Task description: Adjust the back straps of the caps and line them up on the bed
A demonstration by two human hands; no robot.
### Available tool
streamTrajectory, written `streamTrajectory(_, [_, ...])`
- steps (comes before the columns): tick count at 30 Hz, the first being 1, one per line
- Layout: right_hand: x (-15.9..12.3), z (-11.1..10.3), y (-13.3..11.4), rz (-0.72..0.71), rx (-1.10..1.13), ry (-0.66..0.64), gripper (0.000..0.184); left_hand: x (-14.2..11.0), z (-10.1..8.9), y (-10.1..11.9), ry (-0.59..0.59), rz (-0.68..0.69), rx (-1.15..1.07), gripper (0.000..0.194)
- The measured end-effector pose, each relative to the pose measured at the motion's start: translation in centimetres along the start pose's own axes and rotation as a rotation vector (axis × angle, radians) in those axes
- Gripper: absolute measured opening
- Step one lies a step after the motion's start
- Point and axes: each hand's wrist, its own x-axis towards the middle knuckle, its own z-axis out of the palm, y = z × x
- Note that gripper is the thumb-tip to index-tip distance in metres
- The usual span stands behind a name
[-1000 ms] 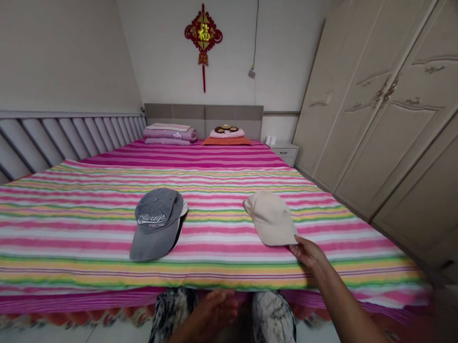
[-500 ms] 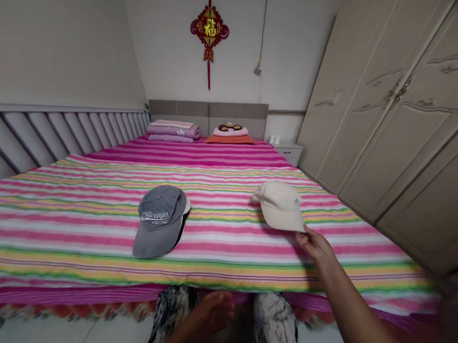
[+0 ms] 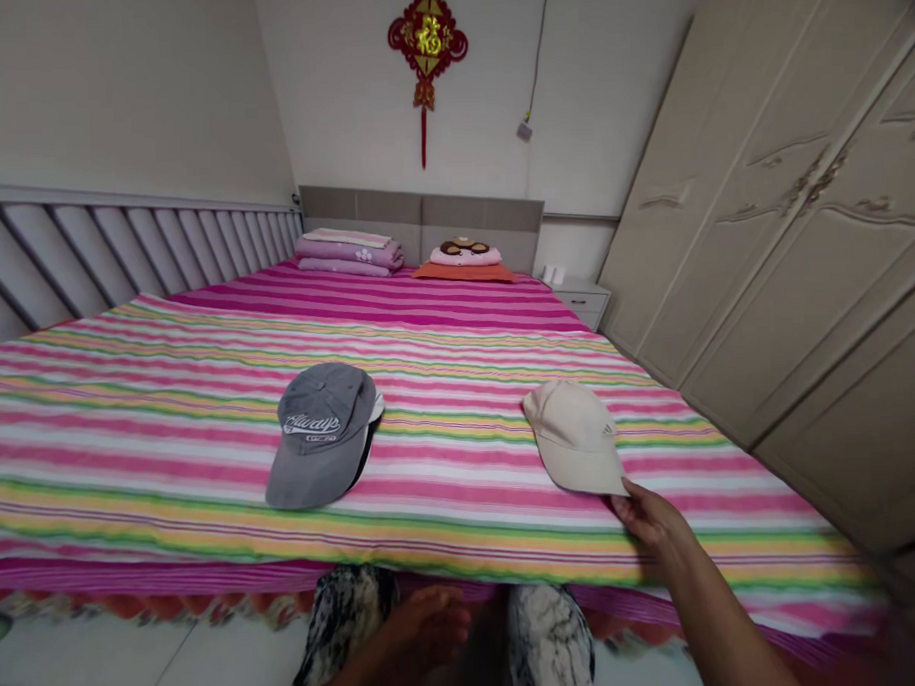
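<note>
A cream cap (image 3: pixel 575 435) lies on the striped bedspread (image 3: pixel 166 393), right of centre near the front edge. My right hand (image 3: pixel 651 519) pinches the tip of its brim at the near right corner. A grey cap (image 3: pixel 319 429) with white lettering rests to the left, on top of another cap whose white and dark edges show beneath it. My left hand (image 3: pixel 422 629) hangs low in front of my patterned trousers, below the bed's edge, fingers loosely apart and holding nothing.
Folded purple bedding (image 3: pixel 349 253) and a pink pillow on an orange one (image 3: pixel 466 261) lie at the headboard. A tall beige wardrobe (image 3: pixel 798 221) lines the right side. A small nightstand (image 3: pixel 582 301) stands beside it. A padded grey panel (image 3: pixel 124 250) runs along the left wall.
My right hand lifted the cream cap by its brim, carried it slightly right, and set it back down on the bedspread. The left hand stayed low.
</note>
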Motion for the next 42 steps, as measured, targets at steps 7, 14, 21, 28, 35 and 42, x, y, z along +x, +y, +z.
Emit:
streamTrajectory(7, [-2.5, 1.1, 1.9, -0.023, 0.056, 0.092, 0.018, -0.2, -0.3, -0.2, -0.014, -0.002, -0.027, 0.021])
streamTrajectory(14, [-4.6, 2.8, 4.3, 0.070, -0.021, 0.062, 0.017, -0.1, -0.2, 1.4, 0.027, 0.054, 0.029, 0.022])
streamTrajectory(21, [-7.0, 3.2, 5.3, 0.093, -0.087, 0.048, 0.022, -2.7, 0.3, 6.7, 0.179, 0.295, 0.045, 0.021])
streamTrajectory(28, [-10.5, 2.6, 11.5, 0.199, -0.250, -0.137, 0.009, -5.9, -2.4, 11.0, 0.552, 0.536, -0.242, 0.007])
streamTrajectory(35, [-14.3, 5.3, 16.9, 0.278, -0.389, -0.329, 0.038, -6.8, -4.6, 13.1, 0.689, 0.674, -0.422, 0.009])
streamTrajectory(42, [-15.8, 6.5, 20.2, 0.333, -0.498, -0.445, 0.038, -6.6, -4.1, 14.5, 0.648, 0.645, -0.483, 0.010])
